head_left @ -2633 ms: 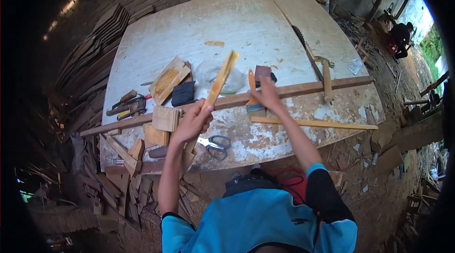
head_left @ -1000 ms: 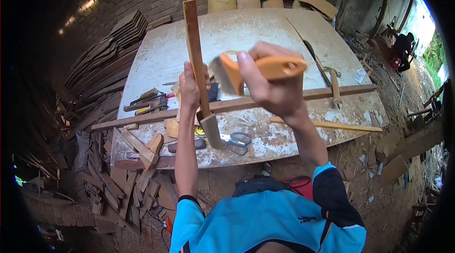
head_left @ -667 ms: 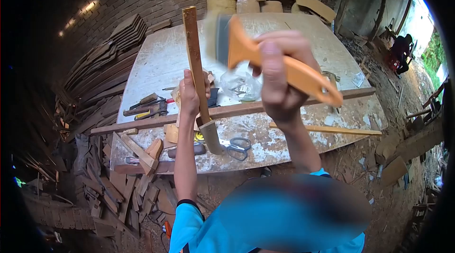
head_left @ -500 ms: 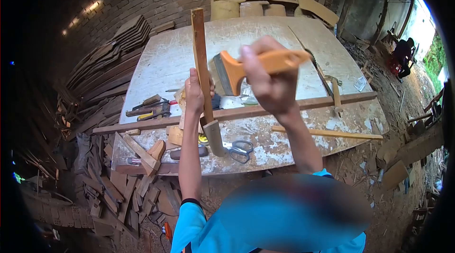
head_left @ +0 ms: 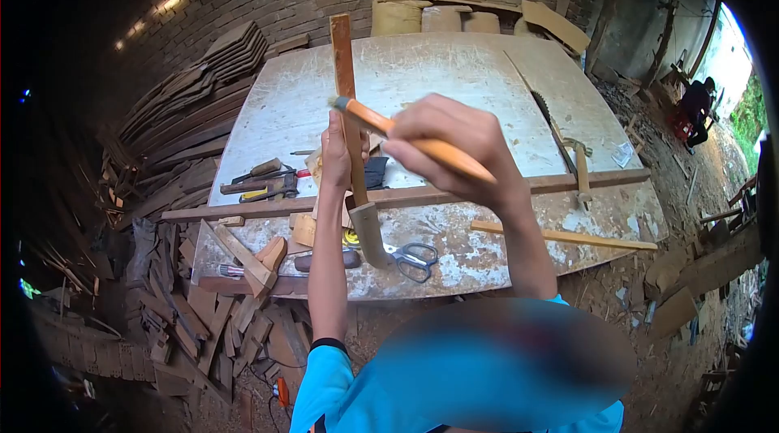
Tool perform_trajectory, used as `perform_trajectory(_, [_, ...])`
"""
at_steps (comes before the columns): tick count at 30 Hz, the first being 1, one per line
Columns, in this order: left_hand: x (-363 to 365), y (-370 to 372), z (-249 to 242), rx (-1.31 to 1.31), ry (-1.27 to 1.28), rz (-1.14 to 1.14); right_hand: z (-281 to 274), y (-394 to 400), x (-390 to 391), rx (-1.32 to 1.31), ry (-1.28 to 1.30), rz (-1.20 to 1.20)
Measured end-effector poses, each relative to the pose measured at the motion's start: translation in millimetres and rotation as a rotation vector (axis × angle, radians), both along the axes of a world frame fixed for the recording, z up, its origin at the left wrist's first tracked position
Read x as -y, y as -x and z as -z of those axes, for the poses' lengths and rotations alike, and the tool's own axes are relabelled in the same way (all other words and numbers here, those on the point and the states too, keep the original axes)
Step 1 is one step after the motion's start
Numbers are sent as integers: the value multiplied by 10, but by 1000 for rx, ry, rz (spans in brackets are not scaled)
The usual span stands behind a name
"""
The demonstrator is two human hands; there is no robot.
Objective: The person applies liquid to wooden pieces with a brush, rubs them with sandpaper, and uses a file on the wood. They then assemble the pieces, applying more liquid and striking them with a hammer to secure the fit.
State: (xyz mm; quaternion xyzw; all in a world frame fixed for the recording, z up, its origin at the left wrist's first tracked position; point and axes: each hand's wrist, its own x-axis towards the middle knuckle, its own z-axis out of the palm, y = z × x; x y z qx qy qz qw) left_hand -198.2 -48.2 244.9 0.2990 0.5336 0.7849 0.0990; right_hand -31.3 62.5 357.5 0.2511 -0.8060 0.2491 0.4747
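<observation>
Several hand tools [head_left: 272, 183] lie grouped at the left of the bench [head_left: 389, 60], probably parked there to leave the middle free for both hands. Next, the left hand [head_left: 334, 155] has its fingers closed around an upright wooden strip [head_left: 345, 76], gripping it below the middle, seemingly so that the upper length stands exposed and steady. The strip's foot meets a paler wooden piece [head_left: 370, 236], which may help support it; whether they are joined, I cannot tell. Across from this, the right hand [head_left: 453, 141] has its fingers clamped on the handle of an orange brush [head_left: 430, 147], which slants up toward the strip, perhaps for control of the bristle end. That end overlaps the strip in view; touching or not is unclear. Scissors [head_left: 416, 262] rest below, while a hammer [head_left: 582, 177] lies across the long beam [head_left: 487, 188] farther right, apparently set aside within reach.
</observation>
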Motion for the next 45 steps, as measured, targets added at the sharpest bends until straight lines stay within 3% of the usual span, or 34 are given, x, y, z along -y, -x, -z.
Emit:
perform_trajectory(2, [27,34,13,36,31,-33,-6,5,88,-272,46,-47])
perform_trajectory(4, [-2,-43,-20,-40,27,-95,-23,25,99,-113,-46,-20])
perform_trajectory(5, [1,51,78,45,-17,41,-10,18,106,-32,-84,-2])
perform_trajectory(6, [2,146,175,141,-54,171,53,5,74,235,-171,-65])
perform_trajectory(7, [5,203,214,242,-80,290,46,-53,91,334,-171,-216])
perform_trajectory(8, [-34,203,266,313,-222,376,42,-82,122,182,-80,-269])
perform_trajectory(9, [-48,89,197,226,-202,304,41,-92,147,34,8,-320])
perform_trajectory(11, [-57,-44,131,38,-78,134,60,-24,112,-263,8,73])
perform_trajectory(12, [-52,-63,131,-62,27,37,91,7,58,-168,11,78])
perform_trajectory(14, [-57,-54,82,-2,-15,38,96,-135,-12,174,53,-107])
perform_trajectory(17, [-38,-57,50,-73,20,13,82,-170,-76,83,88,-94])
perform_trajectory(19, [-28,-157,-11,-64,67,45,85,-57,-98,-171,27,98])
perform_trajectory(23, [-59,78,64,-92,6,51,39,-116,-171,516,-209,-169])
perform_trajectory(27, [67,-116,0,-119,43,99,100,8,-160,-88,31,-76])
perform_trajectory(28, [114,-106,-15,-117,14,153,209,46,-120,-92,61,-81])
perform_trajectory(29, [103,-64,24,-52,-49,66,346,88,-88,-101,86,-86])
perform_trajectory(31, [53,18,144,69,-180,-103,672,-34,-17,266,-4,-194])
perform_trajectory(33, [253,277,299,127,-216,115,1204,-60,53,213,-184,-133])
perform_trajectory(35, [300,147,171,63,-188,26,1375,-210,135,497,-135,-314])
perform_trajectory(37, [350,129,143,39,-172,-50,1597,-288,236,522,-213,-263])
perform_trajectory(40, [443,160,170,24,-116,-165,1666,-327,147,750,-213,-379])
perform_trajectory(43, [521,202,210,-61,-127,-220,1874,-308,48,1005,-295,-309])
perform_trajectory(45, [582,243,248,-53,-171,-247,1963,-271,12,854,-1,-319])
